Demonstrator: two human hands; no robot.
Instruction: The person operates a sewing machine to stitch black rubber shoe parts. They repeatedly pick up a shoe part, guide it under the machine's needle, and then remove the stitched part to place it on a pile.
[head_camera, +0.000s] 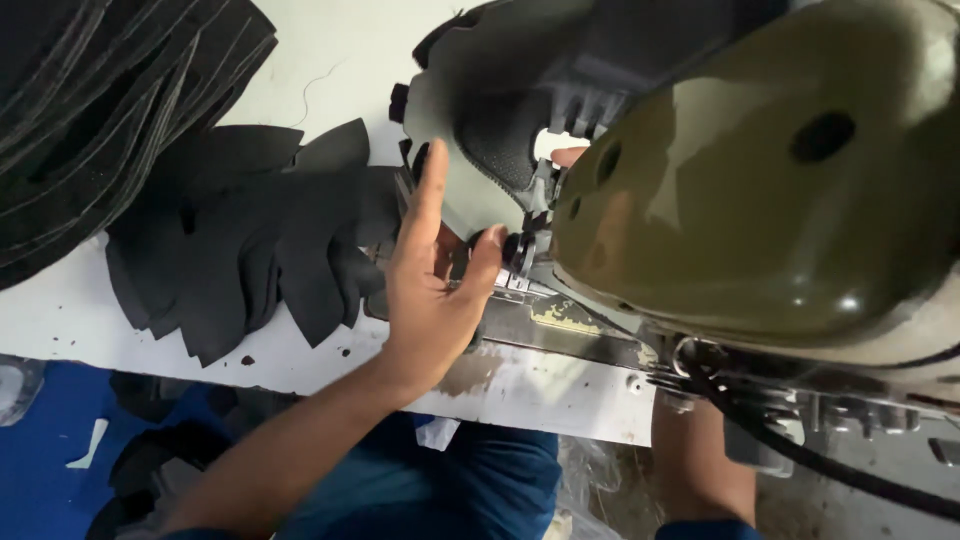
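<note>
My left hand (432, 290) rests on the sewing machine bed, fingers spread and pressed against a grey and black shoe upper (500, 100) that lies under the needle area (528, 235). The thumb touches the presser foot region. My right hand (570, 155) is almost wholly hidden behind the olive-green sewing machine head (760, 180); only a fingertip shows beside the upper. My right forearm (700, 460) passes under the machine. What the right hand grips cannot be made out.
A fan of black cut fabric pieces (250, 250) lies on the white table (300, 365) to the left. A stack of dark layered sheets (90, 110) fills the top left corner. A black cable (800, 455) runs at lower right.
</note>
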